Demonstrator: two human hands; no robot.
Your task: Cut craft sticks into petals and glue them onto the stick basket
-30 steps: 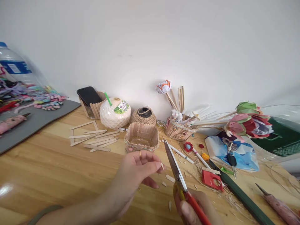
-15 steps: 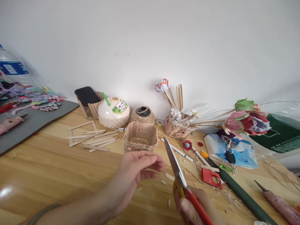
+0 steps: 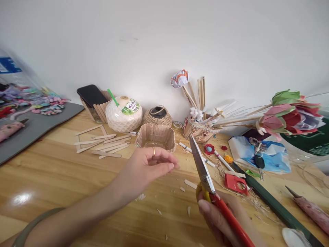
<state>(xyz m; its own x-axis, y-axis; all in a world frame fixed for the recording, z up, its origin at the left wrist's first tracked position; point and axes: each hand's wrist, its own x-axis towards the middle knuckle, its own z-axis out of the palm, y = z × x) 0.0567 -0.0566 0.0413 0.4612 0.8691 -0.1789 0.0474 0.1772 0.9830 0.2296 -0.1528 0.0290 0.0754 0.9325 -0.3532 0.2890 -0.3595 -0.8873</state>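
My right hand (image 3: 218,216) grips a pair of scissors (image 3: 203,168) by its red and yellow handles. The blades are together and point up and away. My left hand (image 3: 146,168), a ring on one finger, hovers just in front of a small basket made of wooden craft sticks (image 3: 155,132), hiding part of its front. Its fingers are loosely curved, the thumb a little apart from them, and I see nothing held. A cut craft-stick piece (image 3: 190,184) lies between the hands, with small wood chips (image 3: 189,211) around it.
Loose craft sticks (image 3: 110,147) lie at left, near a wrapped coconut (image 3: 123,115) and a phone (image 3: 91,96) in a stick holder. Behind the basket stands a twine roll (image 3: 157,116). Paper flowers (image 3: 293,115), a dark green bar (image 3: 277,206) and a pink-handled awl (image 3: 308,209) occupy the right.
The view has shifted slightly. My left hand has moved up and left, its fingers drawn closer together, and it now covers the basket's front. The scissors remain in my right hand.
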